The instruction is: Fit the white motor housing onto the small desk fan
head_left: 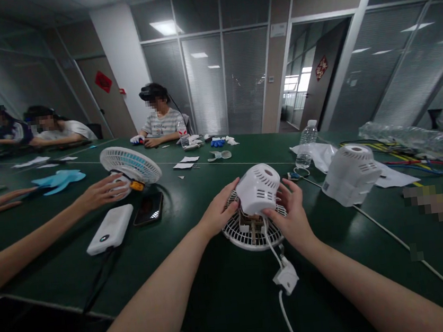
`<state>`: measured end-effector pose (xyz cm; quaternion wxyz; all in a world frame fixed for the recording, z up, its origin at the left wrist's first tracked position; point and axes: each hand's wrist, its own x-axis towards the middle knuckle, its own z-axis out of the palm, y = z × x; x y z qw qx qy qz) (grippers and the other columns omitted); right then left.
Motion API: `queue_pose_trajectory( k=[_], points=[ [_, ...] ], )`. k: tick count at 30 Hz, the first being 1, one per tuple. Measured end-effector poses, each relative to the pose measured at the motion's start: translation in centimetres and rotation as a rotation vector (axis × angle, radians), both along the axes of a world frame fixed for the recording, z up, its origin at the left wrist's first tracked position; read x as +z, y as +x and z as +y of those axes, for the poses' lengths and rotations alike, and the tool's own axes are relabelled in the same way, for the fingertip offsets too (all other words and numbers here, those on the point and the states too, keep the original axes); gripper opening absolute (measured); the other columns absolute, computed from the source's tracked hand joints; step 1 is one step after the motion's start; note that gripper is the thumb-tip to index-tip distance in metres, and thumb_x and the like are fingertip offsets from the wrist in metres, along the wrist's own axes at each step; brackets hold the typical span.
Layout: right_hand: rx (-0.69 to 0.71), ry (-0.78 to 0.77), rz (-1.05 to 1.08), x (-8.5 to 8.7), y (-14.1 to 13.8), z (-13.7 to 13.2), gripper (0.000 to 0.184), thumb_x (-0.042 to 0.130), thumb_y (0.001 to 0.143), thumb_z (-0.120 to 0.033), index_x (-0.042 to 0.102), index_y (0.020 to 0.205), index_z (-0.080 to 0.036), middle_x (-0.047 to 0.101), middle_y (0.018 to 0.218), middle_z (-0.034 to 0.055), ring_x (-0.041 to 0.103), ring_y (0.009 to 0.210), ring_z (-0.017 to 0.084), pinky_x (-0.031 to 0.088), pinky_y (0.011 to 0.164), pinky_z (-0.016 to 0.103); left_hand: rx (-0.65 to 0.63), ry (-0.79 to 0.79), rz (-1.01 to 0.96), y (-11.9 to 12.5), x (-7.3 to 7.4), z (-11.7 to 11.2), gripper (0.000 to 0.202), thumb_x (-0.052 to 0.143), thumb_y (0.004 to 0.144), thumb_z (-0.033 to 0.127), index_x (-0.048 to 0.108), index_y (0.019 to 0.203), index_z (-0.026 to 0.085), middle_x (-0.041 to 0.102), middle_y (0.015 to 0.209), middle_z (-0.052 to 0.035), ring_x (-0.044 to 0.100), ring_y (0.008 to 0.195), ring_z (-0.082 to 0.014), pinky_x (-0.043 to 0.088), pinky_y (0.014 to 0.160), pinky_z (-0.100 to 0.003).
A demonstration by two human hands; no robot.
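Between my two hands is a white vented fan motor cover (256, 188), held tilted over the motor end of a fan. My left hand (220, 208) grips the cover's left side, fingers wrapped behind it. On its right side my right hand (290, 209) grips it, thumb at the lower edge. Below the cover, motor parts (254, 225) show, and under them a round white fan grille (250, 245) lies on the green table. A white cord runs down from the motor to a white block-shaped part (286, 277) near me. Fingertips behind the cover are hidden.
At left, a co-worker's hand (106, 192) holds another fan (133, 162). Near it lie a phone (149, 208), a white power bank (111, 229) and blue fan blades (59, 180). At right stand a second white housing (352, 175) and a water bottle (307, 144); a cord (398, 242) crosses the table (335, 249).
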<state>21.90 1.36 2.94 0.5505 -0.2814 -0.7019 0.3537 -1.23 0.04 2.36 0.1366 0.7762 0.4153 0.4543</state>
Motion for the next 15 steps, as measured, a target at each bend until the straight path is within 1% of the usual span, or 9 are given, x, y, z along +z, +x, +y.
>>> queue_pose_trajectory(
  k=[3,7,9,13,15],
  points=[
    [-0.026,0.079,-0.112,-0.07,0.17,-0.09,0.076,0.071,0.077,-0.035,0.027,0.139,-0.030,0.041,0.142,0.0101,0.046,0.127,0.029,0.040,0.106,0.053,-0.028,-0.018,-0.001,-0.18,0.04,0.09,0.068,0.036,0.091,0.060,0.027,0.147,0.022,0.034,0.151,-0.0074,0.034,0.137,-0.0268,0.026,0.116,-0.040],
    [-0.006,0.104,-0.193,0.04,0.45,-0.20,0.068,0.064,0.083,-0.038,0.030,0.141,-0.030,0.040,0.142,0.0085,0.043,0.130,0.029,0.035,0.109,0.053,-0.049,-0.055,-0.009,-0.38,0.00,0.31,0.067,0.037,0.090,0.061,0.035,0.143,0.021,0.042,0.146,-0.0086,0.040,0.133,-0.0281,0.030,0.113,-0.041],
    [0.014,0.096,-0.198,-0.11,0.49,-0.18,0.068,0.062,0.084,-0.040,0.028,0.142,-0.031,0.039,0.144,0.0077,0.041,0.132,0.029,0.033,0.111,0.053,-0.064,-0.091,-0.021,-0.41,-0.06,0.38,0.067,0.037,0.089,0.062,0.035,0.142,0.021,0.045,0.144,-0.0090,0.043,0.131,-0.0284,0.033,0.111,-0.041],
    [0.077,0.040,-0.194,-0.73,0.36,-0.03,0.074,0.061,0.085,-0.043,0.020,0.146,-0.034,0.031,0.150,0.0071,0.040,0.134,0.029,0.032,0.111,0.054,-0.068,-0.135,-0.044,-0.44,-0.19,0.49,0.066,0.038,0.090,0.061,0.035,0.142,0.021,0.049,0.140,-0.0090,0.047,0.127,-0.0274,0.037,0.108,-0.039],
    [0.118,0.013,-0.198,-0.87,0.36,0.04,0.076,0.060,0.086,-0.042,0.016,0.147,-0.035,0.031,0.151,0.0066,0.038,0.135,0.029,0.029,0.113,0.055,-0.061,-0.143,-0.044,-0.47,-0.21,0.51,0.065,0.038,0.090,0.060,0.035,0.142,0.022,0.051,0.139,-0.0084,0.048,0.126,-0.0270,0.037,0.107,-0.039]
  ],
)
